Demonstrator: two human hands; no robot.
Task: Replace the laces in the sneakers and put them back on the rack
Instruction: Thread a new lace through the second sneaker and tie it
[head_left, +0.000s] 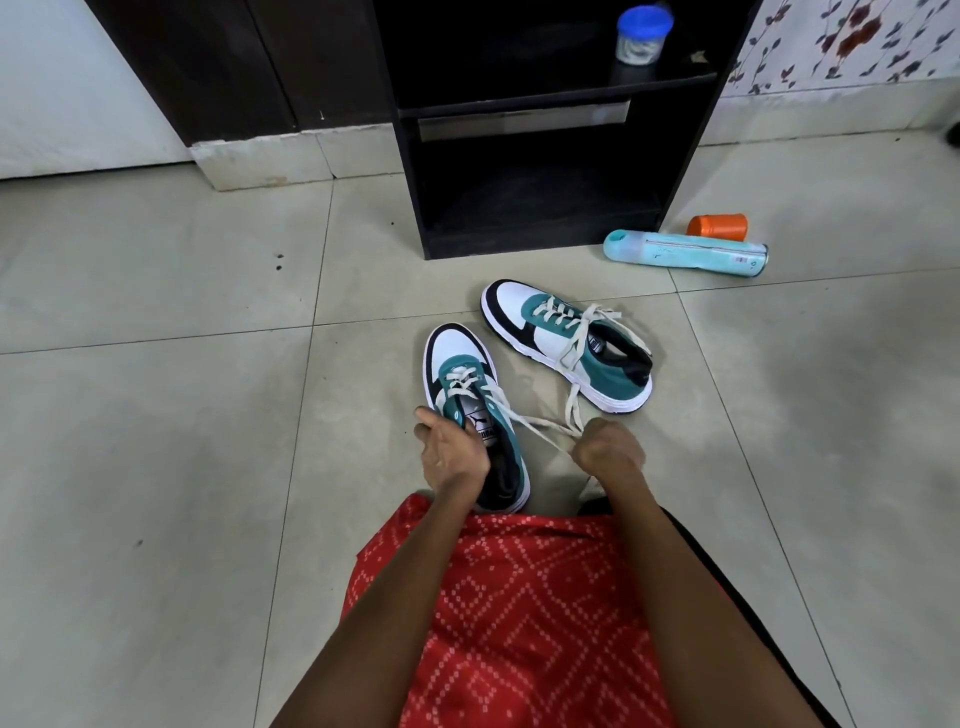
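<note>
From the head camera: the left hand (452, 449) curls round the collar of the near sneaker (460, 358) on the tiled floor. The right hand (608, 447) is fisted on its lace (524, 422), which is drawn taut. The second sneaker (550, 338) sits just beyond, its laces loose. Behind stands the black rack (519, 208) with a blue-lidded jar (641, 36) on its shelf. A teal bottle (685, 254) and an orange cup (719, 227) lie beside the rack.

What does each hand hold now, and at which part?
The left hand holds the near sneaker at its collar, by the tongue. The right hand grips that sneaker's lace near its free ends.
</note>
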